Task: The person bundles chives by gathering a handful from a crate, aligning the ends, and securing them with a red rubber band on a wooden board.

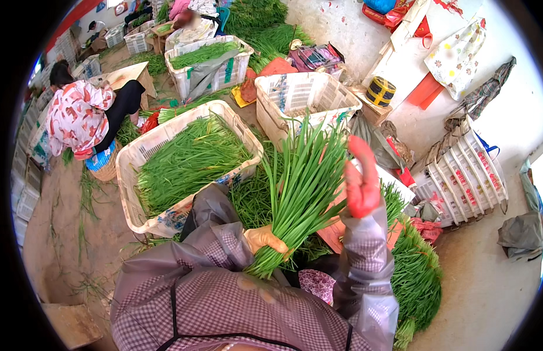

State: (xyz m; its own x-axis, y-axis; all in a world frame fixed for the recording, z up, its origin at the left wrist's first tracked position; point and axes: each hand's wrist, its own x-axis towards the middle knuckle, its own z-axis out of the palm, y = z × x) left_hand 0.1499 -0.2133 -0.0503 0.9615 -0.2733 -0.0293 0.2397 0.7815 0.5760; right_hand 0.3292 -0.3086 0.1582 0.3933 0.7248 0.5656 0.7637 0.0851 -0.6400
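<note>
My left hand [265,239], in a tan glove, is closed around the lower stems of a large bunch of green chives [306,181]. The long leaves fan upward and away from my body. Just right of the leaf tips, my right hand [363,178] is raised in a red-orange glove, slightly blurred. Its thumb and fingers are apart, and nothing shows in it. A white plastic crate [126,167] filled with laid-out chives [189,161] stands to the left of the bunch. More loose chives [251,196] lie beneath and behind it.
A mostly bare white crate [265,114] stands ahead, and another with chives [245,55] is farther back. A long heap of chives [420,281] lies at my right. Crates [464,175] lean near the white wall. A person in a patterned top [78,120] sits at the left.
</note>
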